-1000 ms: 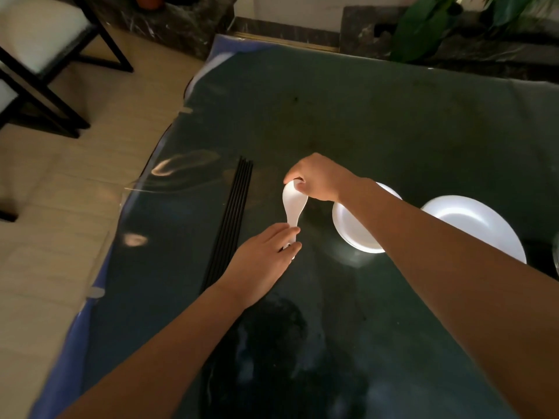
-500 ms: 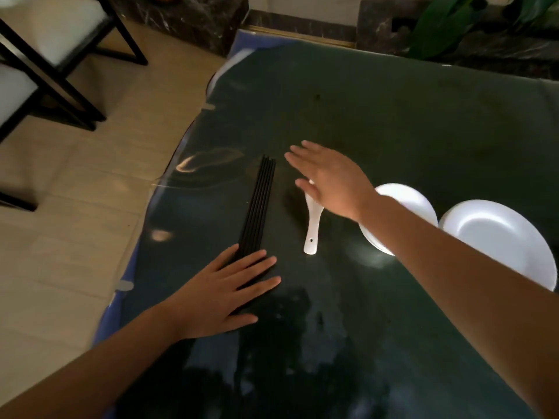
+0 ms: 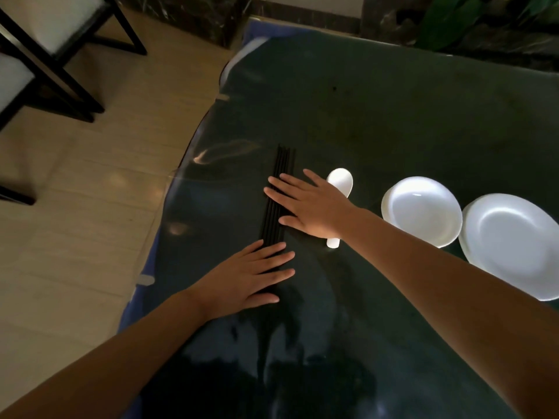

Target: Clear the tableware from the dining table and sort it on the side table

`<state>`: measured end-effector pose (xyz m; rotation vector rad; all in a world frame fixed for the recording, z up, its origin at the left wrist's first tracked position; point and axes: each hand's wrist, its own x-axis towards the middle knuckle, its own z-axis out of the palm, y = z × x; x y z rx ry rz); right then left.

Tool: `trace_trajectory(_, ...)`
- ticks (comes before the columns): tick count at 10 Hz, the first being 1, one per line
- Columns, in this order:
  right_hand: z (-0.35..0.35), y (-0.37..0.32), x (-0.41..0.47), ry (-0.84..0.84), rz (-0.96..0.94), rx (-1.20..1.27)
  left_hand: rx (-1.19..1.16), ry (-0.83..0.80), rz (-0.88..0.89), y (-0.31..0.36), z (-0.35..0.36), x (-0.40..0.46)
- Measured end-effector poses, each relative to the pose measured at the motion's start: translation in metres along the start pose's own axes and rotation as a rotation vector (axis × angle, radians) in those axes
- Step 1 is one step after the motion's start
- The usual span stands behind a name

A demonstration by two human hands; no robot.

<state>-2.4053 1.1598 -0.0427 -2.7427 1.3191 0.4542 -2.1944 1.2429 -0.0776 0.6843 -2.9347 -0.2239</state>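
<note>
Several black chopsticks [image 3: 279, 176] lie side by side on the dark glass-topped table [image 3: 378, 116], running away from me. My left hand [image 3: 251, 276] rests flat on their near part, fingers spread. My right hand [image 3: 305, 204] lies flat across their middle, fingers apart. A white soup spoon [image 3: 340, 179] lies just right of the chopsticks, its middle hidden under my right wrist and its handle end showing below. Two white dishes stand to the right: a smaller one [image 3: 422, 210] and a larger one [image 3: 514, 243].
The table's left edge [image 3: 181, 182] runs diagonally, with tiled floor [image 3: 75, 207] beyond. Black-framed chairs with white seats [image 3: 39, 49] stand at far left. Green plant leaves [image 3: 447, 19] show behind the table's far edge.
Both hands let go of the white spoon, which now lies on the table. My left hand moved onto the chopsticks' near end, then my right hand came down flat on their middle.
</note>
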Motion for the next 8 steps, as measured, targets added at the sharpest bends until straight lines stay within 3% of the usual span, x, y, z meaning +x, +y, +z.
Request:
trace_trajectory(6,-0.008,0.006,0.011,0.022,0.053,0.076,-0.082,-0.015,-0.040,-0.017,-0.019,0.009)
trace_trajectory(8,-0.029,0.004,-0.015,0.086,0.144,0.095,0.016,-0.037,-0.113,-0.006,-0.046,0.015)
